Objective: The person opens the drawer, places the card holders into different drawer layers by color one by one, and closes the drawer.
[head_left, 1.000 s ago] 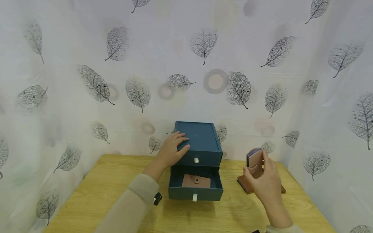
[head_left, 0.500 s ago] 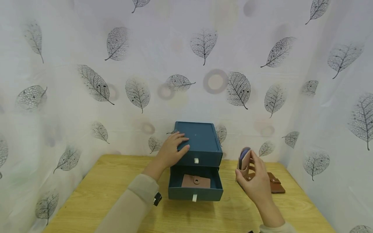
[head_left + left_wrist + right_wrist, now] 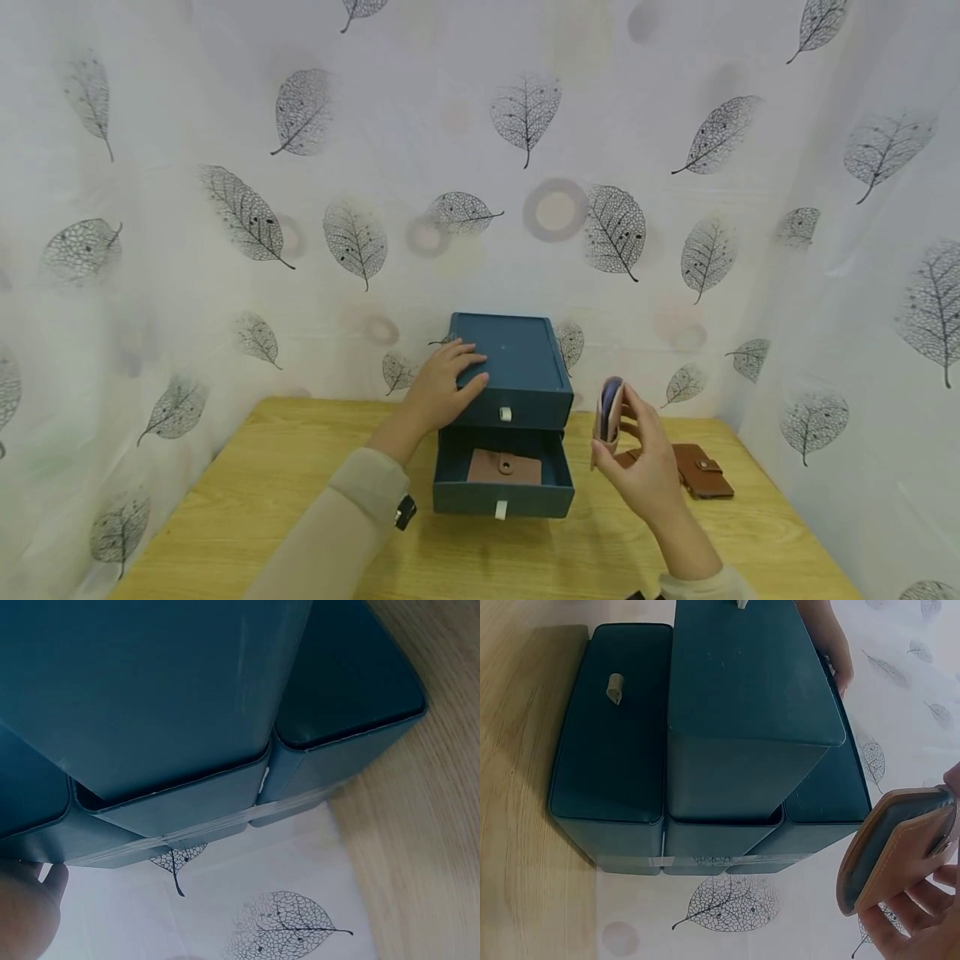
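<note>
My left hand (image 3: 441, 390) rests on the top left of the blue drawer box (image 3: 521, 354), fingers spread flat; a bit of it shows at the left wrist view's lower left. The box's middle drawer (image 3: 480, 500) is pulled out, and a pink wallet (image 3: 480, 469) with a snap strap lies inside. To the right of the box, my right hand (image 3: 648, 467) pinches a pinkish card wallet (image 3: 602, 425) between thumb and fingers, held upright above the table. In the right wrist view this card wallet (image 3: 900, 862) has a stitched pocket and dark inside.
A brown wallet (image 3: 702, 471) with a snap strap lies on the wooden table (image 3: 300, 483) behind and right of my right hand, partly hidden by it. A leaf-patterned white curtain (image 3: 442, 125) hangs close behind the box and along both sides.
My right hand has moved left with the card wallet, which is now turned more edge-on. More of the brown wallet is uncovered. The left hand and the drawer have stayed put.
</note>
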`<state>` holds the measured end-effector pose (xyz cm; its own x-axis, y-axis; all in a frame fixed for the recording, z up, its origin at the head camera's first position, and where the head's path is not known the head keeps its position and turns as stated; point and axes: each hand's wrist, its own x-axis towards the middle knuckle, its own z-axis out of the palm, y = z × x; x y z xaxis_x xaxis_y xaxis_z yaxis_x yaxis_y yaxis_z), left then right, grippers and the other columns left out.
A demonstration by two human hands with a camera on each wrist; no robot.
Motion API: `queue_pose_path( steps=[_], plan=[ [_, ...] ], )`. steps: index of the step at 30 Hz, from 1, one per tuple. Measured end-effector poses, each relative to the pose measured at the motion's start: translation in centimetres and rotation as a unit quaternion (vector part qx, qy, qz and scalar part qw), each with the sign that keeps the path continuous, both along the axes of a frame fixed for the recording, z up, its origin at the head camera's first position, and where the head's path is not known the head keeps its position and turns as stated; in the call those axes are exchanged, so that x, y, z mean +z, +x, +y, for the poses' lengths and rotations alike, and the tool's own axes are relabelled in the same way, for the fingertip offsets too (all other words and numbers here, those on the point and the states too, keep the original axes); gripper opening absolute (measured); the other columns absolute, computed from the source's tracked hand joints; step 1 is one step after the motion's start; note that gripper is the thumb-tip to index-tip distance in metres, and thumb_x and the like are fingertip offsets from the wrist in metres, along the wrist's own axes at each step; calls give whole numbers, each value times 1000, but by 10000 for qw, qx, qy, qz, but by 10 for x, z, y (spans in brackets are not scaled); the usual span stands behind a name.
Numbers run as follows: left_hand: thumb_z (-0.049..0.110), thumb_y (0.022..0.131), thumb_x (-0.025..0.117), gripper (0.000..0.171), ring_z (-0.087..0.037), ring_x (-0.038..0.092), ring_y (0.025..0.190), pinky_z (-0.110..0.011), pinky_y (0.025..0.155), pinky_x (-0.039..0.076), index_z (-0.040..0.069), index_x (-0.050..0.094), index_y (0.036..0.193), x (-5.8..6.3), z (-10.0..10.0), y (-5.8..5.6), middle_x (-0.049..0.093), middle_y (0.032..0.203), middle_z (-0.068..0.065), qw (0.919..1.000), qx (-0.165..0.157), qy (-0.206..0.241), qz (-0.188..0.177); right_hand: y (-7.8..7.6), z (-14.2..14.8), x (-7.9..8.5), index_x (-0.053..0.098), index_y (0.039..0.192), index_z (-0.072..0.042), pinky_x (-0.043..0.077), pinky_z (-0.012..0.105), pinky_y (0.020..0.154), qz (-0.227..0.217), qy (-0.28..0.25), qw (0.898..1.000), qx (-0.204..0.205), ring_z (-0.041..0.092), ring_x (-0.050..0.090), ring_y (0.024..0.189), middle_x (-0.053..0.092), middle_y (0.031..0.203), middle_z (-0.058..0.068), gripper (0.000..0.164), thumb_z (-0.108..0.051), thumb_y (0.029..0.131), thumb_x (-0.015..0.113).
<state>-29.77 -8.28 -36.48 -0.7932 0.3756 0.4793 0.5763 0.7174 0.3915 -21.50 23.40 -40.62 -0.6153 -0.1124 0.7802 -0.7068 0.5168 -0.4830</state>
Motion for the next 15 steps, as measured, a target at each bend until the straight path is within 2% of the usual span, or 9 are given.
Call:
queue_pose_path(
  steps=[4,8,10,11,15],
  plan=[
    [41,102,54,46,-30,28,148,-53,120,23,15,60,139,0,1,1,46,152,-9,10000,-12,27,28,0,-2,2,33,157,-7,43,12,98,26,39,9994,357,5,48,123,48,141,19,94,8,74,76],
    [40,101,55,46,-31,29,148,-54,119,23,14,61,138,0,1,1,47,152,-10,10000,-27,49,41,0,-2,3,34,156,-6,55,16,77,-131,66,9977,665,4,50,120,46,144,17,92,9,75,75],
    [40,101,55,46,-31,29,148,-54,119,23,13,61,138,1,1,2,47,152,-10,10000,-35,55,19,-1,-1,3,34,156,-7,56,17,75,-184,107,9972,714,4,50,119,45,145,15,92,9,75,75],
    [40,102,54,46,-31,28,148,-54,120,23,13,61,138,1,1,2,47,152,-10,10000,-37,58,4,-2,-1,3,34,156,-6,56,17,76,-175,130,9969,759,5,50,120,46,145,15,92,9,75,75],
    [41,102,54,46,-30,28,148,-54,120,22,14,60,139,1,1,1,46,152,-9,10000,-19,57,-11,-5,-2,4,35,155,-4,45,18,100,-56,345,9958,852,8,48,126,48,144,15,92,5,73,77]
  ],
)
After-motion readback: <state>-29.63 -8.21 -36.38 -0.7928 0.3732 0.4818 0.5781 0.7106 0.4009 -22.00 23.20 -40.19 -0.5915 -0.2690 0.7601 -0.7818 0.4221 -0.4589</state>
